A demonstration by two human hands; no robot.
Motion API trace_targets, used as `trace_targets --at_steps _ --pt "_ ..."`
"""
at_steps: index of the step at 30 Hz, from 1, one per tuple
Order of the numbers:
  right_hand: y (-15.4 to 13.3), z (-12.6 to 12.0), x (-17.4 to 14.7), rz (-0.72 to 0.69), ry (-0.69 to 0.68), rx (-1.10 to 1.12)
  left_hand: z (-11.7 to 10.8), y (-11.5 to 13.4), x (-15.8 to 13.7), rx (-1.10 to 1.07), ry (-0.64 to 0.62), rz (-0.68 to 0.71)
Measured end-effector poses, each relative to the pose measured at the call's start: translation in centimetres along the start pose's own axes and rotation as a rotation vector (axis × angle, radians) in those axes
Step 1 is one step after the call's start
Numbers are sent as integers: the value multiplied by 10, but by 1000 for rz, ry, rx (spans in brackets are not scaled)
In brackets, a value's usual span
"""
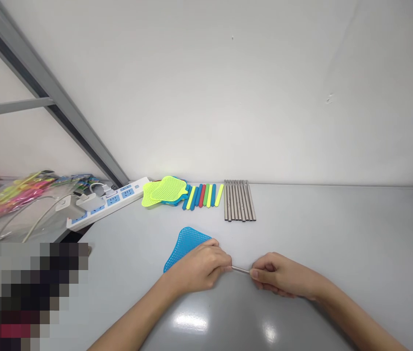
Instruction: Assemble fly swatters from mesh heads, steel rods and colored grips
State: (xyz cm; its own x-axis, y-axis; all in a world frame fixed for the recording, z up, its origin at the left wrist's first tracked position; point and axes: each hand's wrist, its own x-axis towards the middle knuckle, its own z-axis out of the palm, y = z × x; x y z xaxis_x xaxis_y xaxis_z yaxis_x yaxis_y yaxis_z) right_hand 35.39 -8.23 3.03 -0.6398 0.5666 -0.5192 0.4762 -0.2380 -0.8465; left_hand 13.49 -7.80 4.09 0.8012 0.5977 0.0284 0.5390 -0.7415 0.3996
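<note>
A blue perforated fly swatter head (pixel 188 246) lies low over the table, its lower right part covered by my left hand (pixel 204 267). The fingers of that hand are closed around the neck end of the head. A thin metal tube (pixel 241 269) spans the short gap between my hands. Its left end meets my left fingertips, where the joint with the swatter head is hidden. My right hand (pixel 281 274) pinches the tube between thumb and fingers, and the tube's other end is out of sight inside that hand.
Along the wall lie stacked yellow and blue swatter heads (pixel 167 190), several coloured plastic handles (pixel 202 195) and a row of metal tubes (pixel 239 201). A white power strip (pixel 116 199) with plugs is at left, beside bagged colourful items (pixel 19 192). A pixelated area covers the lower left.
</note>
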Motion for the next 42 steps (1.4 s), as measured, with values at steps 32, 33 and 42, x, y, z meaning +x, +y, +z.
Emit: trace_targets --at_steps 32,33,42 --pt "4 -2 5 -51 34 241 35 51 11 -388 136 28" --pt "4 -3 6 -51 33 250 37 50 12 -485 126 -40" --pt "3 -2 6 -41 79 286 40 35 18 -854 246 -273"
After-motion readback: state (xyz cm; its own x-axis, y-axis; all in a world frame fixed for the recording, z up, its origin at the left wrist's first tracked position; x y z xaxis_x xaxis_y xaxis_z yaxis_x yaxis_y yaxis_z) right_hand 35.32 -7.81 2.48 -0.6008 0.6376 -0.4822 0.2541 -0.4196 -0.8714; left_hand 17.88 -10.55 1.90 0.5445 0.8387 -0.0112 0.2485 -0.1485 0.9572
